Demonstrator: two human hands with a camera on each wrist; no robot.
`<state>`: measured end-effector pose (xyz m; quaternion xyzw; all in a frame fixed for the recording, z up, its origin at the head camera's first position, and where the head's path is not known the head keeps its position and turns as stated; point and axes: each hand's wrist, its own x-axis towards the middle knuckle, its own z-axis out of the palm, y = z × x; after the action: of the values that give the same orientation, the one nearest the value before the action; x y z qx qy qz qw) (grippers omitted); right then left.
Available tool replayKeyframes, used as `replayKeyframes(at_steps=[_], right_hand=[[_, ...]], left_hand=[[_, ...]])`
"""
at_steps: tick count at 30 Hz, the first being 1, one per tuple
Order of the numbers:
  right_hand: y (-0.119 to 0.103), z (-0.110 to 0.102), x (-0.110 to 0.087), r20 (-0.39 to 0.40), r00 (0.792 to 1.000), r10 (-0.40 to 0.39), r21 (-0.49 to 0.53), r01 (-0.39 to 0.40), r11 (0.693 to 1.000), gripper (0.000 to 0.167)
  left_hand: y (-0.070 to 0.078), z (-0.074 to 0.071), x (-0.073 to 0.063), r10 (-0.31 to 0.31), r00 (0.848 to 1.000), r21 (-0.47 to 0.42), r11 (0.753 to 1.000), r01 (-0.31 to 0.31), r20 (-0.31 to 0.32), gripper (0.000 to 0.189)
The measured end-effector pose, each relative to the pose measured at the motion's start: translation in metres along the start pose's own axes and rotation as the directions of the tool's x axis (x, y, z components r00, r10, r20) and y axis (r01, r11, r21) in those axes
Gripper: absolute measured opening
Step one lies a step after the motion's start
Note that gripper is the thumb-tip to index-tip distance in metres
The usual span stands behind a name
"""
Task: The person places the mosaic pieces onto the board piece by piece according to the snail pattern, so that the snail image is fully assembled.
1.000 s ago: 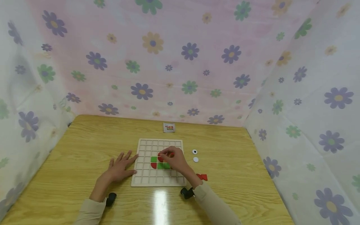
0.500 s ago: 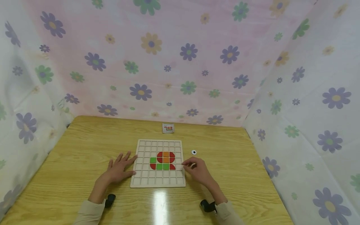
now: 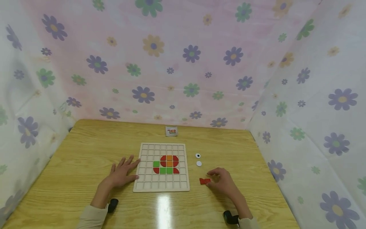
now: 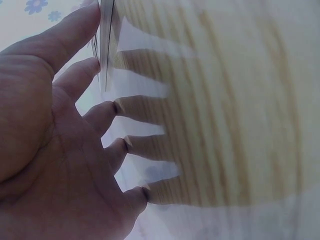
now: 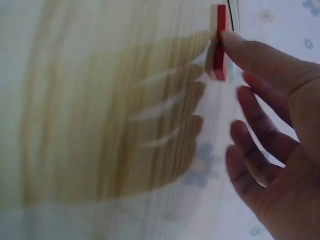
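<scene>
A wooden grid board [image 3: 150,186] lies on the table with red, orange and green tiles set in its cells, among them a green square tile [image 3: 156,164]. My left hand [image 3: 122,174] rests at the board's left edge, fingers spread, thumb and index finger touching the rim. Right of the board, two red tiles [image 3: 204,181] lie side by side. My right hand [image 3: 226,183] is beside them, its thumb at the nearer side and its index finger apart from them. In the right wrist view the thumb tip overlaps the red tiles [image 5: 220,55]; contact cannot be told for sure.
A white disc with a black dot [image 3: 198,156] and a plain white disc [image 3: 199,163] lie right of the board. Behind it is a small picture card [image 3: 171,131]. Flowered cloth [image 3: 177,63] hangs around the wooden table [image 3: 114,133] at the back and sides.
My right hand has left the tiles on the board, moved right past its edge, then come down to the loose red tiles. The left hand has stayed at the board's edge.
</scene>
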<state>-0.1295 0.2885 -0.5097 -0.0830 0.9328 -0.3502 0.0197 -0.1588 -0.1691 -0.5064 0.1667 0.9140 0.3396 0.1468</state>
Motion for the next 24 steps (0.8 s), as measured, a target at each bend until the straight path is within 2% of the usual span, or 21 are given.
replayKeyframes(at_steps=[6,12,19,24], right_hand=[[0.015,-0.006,-0.008,0.075,0.997,-0.026,0.063,0.021,0.998,0.019],[0.010,-0.004,-0.012,0.063,0.998,0.029,0.073,-0.033,0.997,0.024],[0.001,0.002,-0.008,0.063,0.998,0.021,-0.025,-0.020,0.999,0.018],[-0.003,0.004,-0.003,0.064,0.997,0.035,-0.163,-0.025,0.986,0.013]], left_hand=[[0.001,0.002,0.000,-0.013,1.000,0.002,1.000,0.013,0.005,0.072],[0.001,0.001,0.000,-0.010,1.000,-0.004,1.000,0.010,-0.003,0.072],[-0.002,0.002,-0.001,-0.004,1.000,-0.021,1.000,0.004,-0.010,0.071],[-0.002,0.004,0.000,0.004,1.000,-0.038,0.999,-0.005,-0.009,0.072]])
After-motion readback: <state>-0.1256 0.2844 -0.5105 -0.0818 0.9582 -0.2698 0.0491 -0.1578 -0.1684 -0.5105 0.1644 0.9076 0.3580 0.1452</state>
